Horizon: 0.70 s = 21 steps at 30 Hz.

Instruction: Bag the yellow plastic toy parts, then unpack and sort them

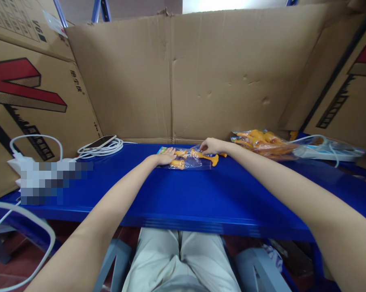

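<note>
Bag, clear plastic (197,164), lies toward the back of the blue table (183,198), under both your hands. Your left hand (167,155) is spread flat, palm down, on the bag's left end by its coloured card (162,150). Your right hand (206,147) is curled at the bag's upper right edge, fingertips drawn in — can't tell whether they pinch film, orange piece or both. One long orange piece (215,160) pokes past the bag's right end; a shorter orange piece (178,164) sits near your left fingers.

Likely trouble: thin film could tear or stretch if your right hand tugs while your left presses hard. Lift that left palm and the bag could slide on the smooth top. The long piece's flared tip could snag the film. Your right forearm passes close to the bagged orange heap (258,142) — a low sweep could knock it.

Count: two hands, one bag under them, two orange pieces visible there, one orange tip (223,155) beside your right wrist, one heap at right (pieces overlap, can't count), one phone-like device (100,142), one white cable coil (117,147) by it.
</note>
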Motion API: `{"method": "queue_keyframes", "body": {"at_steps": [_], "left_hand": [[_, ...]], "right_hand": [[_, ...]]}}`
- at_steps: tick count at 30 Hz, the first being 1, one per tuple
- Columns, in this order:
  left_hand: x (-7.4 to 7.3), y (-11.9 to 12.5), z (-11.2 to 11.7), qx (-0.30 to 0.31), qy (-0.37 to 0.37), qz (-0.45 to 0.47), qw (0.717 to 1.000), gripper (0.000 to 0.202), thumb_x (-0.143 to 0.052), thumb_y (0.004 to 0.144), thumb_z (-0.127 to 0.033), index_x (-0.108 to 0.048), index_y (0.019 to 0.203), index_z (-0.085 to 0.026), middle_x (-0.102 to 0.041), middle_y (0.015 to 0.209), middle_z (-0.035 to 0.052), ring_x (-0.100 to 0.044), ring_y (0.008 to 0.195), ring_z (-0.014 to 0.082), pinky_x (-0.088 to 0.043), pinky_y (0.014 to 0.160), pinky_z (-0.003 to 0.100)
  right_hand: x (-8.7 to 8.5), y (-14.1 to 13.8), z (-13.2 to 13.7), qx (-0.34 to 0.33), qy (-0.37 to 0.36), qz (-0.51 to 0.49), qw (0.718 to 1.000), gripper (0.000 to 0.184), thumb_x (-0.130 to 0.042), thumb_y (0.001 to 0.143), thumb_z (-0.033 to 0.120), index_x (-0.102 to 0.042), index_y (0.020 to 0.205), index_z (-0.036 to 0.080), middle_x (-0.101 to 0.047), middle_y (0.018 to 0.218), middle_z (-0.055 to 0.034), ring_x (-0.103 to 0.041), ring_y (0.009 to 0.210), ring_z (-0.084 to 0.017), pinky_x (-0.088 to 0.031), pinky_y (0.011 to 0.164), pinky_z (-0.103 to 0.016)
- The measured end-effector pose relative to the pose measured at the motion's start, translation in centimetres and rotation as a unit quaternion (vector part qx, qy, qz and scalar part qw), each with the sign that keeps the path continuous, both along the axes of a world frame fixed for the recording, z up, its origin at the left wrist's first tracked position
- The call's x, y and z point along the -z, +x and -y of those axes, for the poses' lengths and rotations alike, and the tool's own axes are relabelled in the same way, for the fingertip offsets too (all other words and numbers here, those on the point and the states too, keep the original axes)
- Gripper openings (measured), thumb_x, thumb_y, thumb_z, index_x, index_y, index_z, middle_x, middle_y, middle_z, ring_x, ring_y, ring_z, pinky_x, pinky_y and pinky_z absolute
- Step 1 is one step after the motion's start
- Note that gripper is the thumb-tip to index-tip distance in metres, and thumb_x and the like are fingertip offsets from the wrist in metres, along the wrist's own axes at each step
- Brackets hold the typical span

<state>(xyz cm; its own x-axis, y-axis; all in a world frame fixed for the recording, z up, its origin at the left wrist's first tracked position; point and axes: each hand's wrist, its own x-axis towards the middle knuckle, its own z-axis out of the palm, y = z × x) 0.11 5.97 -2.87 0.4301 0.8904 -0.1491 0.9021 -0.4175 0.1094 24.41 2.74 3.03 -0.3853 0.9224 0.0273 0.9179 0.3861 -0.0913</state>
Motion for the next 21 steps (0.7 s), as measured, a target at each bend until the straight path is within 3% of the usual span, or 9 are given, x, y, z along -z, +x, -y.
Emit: {"method": "queue_keyframes", "body": {"at_steps": [3,7,10,13,18,21], "left_hand": [[0.2,0.0,-0.1,-0.003,0.005,0.012,1.000,0.070,-0.009,0.091,-0.043,-0.010,0.150,-0.007,-0.001,0.157,0.0103,0.001,0.144,0.0195,-0.006,0.116,0.037],[0.3,-0.1,-0.3,0.006,0.006,0.021,1.000,0.069,-0.011,0.090,-0.045,-0.010,0.151,-0.012,-0.004,0.157,0.0088,0.000,0.144,0.0202,-0.007,0.116,0.040],[0.4,-0.2,-0.3,0.006,0.010,0.023,1.000,0.069,-0.011,0.090,-0.045,-0.011,0.151,-0.013,-0.004,0.157,0.0083,-0.001,0.144,0.0198,-0.007,0.116,0.040],[0.4,-0.1,0.0,-0.009,0.015,0.031,0.999,0.068,-0.011,0.090,-0.044,-0.014,0.150,-0.011,-0.004,0.157,0.0086,0.000,0.144,0.0191,-0.008,0.116,0.038],[0.1,-0.1,1.0,-0.031,0.028,0.039,0.998,0.067,-0.011,0.091,-0.046,-0.021,0.148,-0.012,-0.003,0.157,0.0081,-0.001,0.145,0.0193,-0.008,0.116,0.037],[-0.2,-0.1,1.5,-0.033,0.032,0.042,0.998,0.066,-0.012,0.091,-0.045,-0.026,0.147,-0.013,-0.004,0.157,0.0080,-0.004,0.145,0.0192,-0.008,0.116,0.036]], "right_hand": [[-0.1,0.2,0.9,0.023,0.033,0.070,0.997,0.015,-0.067,0.074,0.027,-0.072,0.083,0.016,-0.071,0.084,-0.0069,-0.065,0.080,-0.019,-0.046,0.066,-0.026],[0.4,0.5,1.4,0.026,-0.001,0.121,0.992,0.012,-0.071,0.069,0.029,-0.069,0.069,0.017,-0.068,0.071,-0.0048,-0.063,0.069,-0.018,-0.042,0.057,-0.024],[1.0,0.6,1.4,0.034,-0.021,0.105,0.994,0.005,-0.068,0.067,0.021,-0.069,0.070,0.017,-0.068,0.070,-0.0032,-0.061,0.063,-0.015,-0.041,0.054,-0.022],[1.2,0.4,1.4,0.042,-0.032,0.057,0.997,0.011,-0.063,0.069,0.021,-0.070,0.076,0.017,-0.069,0.069,-0.0023,-0.059,0.056,-0.013,-0.040,0.051,-0.021],[1.0,-0.3,1.9,0.055,0.045,0.034,0.997,0.016,-0.060,0.069,0.022,-0.073,0.077,0.018,-0.070,0.072,-0.0038,-0.062,0.064,-0.015,-0.039,0.054,-0.023],[0.7,-0.4,2.3,0.075,0.050,0.022,0.996,0.017,-0.060,0.069,0.022,-0.074,0.077,0.019,-0.071,0.073,-0.0047,-0.063,0.068,-0.017,-0.040,0.056,-0.024]]}}
